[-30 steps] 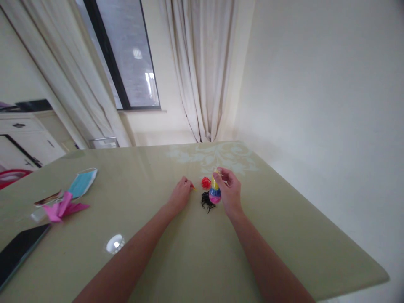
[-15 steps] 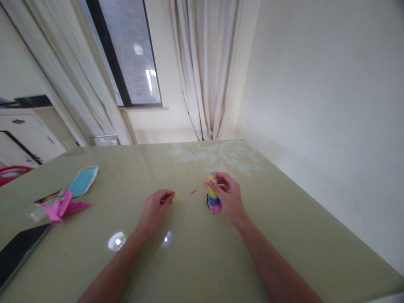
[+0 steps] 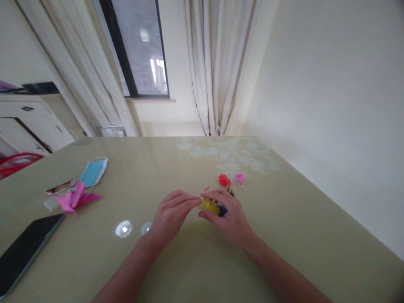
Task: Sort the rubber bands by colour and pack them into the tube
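My right hand (image 3: 233,219) is wrapped round a small clear bottle (image 3: 208,205) with yellow and blue contents. The bottle lies tilted on its side, its yellow end pointing left. At that end are the fingers of my left hand (image 3: 173,212), pressed together and touching it; whatever they may pinch is hidden. Just beyond my hands lie a bunch of thin red strips (image 3: 224,180), a small pink cup-like piece (image 3: 240,179) with a loop, and some black strips (image 3: 231,192). One loose red strip (image 3: 206,189) lies near my right fingertips.
On the left of the glossy table (image 3: 142,269) are a black phone (image 3: 30,248), a pink folded paper bird (image 3: 75,198), a blue face mask (image 3: 94,171) and a small printed strip (image 3: 59,186). A wall (image 3: 341,105) runs along the right edge.
The bottle has gone from upright to tilted leftward in my right hand. My left hand, which pinched a small yellow piece apart from it, has moved right to its end. The view has shifted slightly.
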A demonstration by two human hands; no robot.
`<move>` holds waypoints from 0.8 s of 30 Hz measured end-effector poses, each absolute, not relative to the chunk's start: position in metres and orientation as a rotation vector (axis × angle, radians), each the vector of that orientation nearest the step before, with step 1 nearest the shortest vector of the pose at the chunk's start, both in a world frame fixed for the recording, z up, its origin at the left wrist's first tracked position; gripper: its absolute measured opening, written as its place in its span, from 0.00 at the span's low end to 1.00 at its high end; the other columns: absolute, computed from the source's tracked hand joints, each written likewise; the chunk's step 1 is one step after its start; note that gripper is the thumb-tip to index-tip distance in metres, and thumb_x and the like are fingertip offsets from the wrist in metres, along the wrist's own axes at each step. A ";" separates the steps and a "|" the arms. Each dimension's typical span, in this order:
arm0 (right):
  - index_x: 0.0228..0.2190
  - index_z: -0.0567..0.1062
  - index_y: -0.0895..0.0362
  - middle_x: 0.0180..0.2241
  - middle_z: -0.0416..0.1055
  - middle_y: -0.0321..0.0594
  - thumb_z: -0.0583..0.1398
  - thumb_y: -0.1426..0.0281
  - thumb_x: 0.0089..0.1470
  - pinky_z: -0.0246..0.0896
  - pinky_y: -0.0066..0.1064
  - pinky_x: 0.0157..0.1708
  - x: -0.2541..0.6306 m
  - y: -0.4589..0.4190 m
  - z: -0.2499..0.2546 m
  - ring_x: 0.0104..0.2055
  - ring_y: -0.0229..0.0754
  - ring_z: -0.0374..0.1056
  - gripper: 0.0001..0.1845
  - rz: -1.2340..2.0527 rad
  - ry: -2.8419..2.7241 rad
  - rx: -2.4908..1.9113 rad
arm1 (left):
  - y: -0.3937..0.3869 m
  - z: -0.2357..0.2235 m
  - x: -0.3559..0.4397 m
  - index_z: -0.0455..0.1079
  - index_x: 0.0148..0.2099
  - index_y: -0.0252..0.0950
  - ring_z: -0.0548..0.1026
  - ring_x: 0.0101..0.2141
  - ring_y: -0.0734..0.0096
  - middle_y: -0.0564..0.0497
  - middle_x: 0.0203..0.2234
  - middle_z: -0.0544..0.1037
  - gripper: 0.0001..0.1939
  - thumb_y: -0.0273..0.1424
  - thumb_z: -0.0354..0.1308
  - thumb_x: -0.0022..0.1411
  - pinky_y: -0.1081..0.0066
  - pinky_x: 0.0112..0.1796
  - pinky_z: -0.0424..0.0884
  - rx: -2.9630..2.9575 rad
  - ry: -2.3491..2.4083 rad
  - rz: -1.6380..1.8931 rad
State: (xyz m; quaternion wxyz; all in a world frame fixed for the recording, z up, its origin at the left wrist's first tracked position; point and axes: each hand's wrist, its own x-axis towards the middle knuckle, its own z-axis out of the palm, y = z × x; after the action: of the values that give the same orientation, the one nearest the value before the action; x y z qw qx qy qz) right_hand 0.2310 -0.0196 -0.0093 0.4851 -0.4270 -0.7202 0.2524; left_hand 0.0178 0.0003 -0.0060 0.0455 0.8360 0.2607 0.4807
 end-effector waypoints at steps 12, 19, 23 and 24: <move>0.46 0.83 0.49 0.43 0.79 0.42 0.74 0.62 0.52 0.72 0.38 0.48 0.232 -0.018 -0.007 0.45 0.46 0.75 0.19 0.683 -1.721 -0.982 | -0.009 0.003 0.015 0.76 0.58 0.41 0.81 0.46 0.71 0.48 0.45 0.82 0.17 0.26 0.51 0.75 0.74 0.48 0.78 2.703 0.791 1.371; 0.48 0.82 0.48 0.46 0.78 0.42 0.71 0.61 0.55 0.74 0.36 0.46 0.230 -0.017 -0.011 0.46 0.44 0.76 0.19 0.796 -1.616 -0.918 | -0.010 -0.003 0.015 0.72 0.63 0.41 0.80 0.51 0.69 0.45 0.51 0.82 0.21 0.20 0.53 0.73 0.70 0.52 0.77 2.675 0.706 1.452; 0.50 0.82 0.48 0.47 0.78 0.42 0.71 0.61 0.56 0.75 0.38 0.49 0.230 -0.018 -0.010 0.47 0.45 0.76 0.19 0.845 -1.591 -0.888 | -0.004 -0.014 0.018 0.74 0.60 0.42 0.80 0.49 0.68 0.46 0.49 0.82 0.20 0.21 0.54 0.72 0.68 0.51 0.77 2.515 0.836 1.593; 0.50 0.81 0.48 0.47 0.78 0.42 0.71 0.61 0.56 0.75 0.39 0.50 0.230 -0.018 -0.010 0.47 0.45 0.76 0.19 0.850 -1.571 -0.886 | 0.000 -0.018 0.018 0.75 0.58 0.42 0.80 0.48 0.67 0.46 0.47 0.82 0.17 0.23 0.55 0.72 0.67 0.50 0.77 2.454 0.955 1.612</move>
State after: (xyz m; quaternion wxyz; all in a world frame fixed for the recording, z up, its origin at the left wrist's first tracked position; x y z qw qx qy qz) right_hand 0.2299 -0.0180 -0.0099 0.5428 -0.3733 -0.6617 0.3580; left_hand 0.0181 -0.0004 -0.0181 0.0270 0.7946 0.3092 0.5218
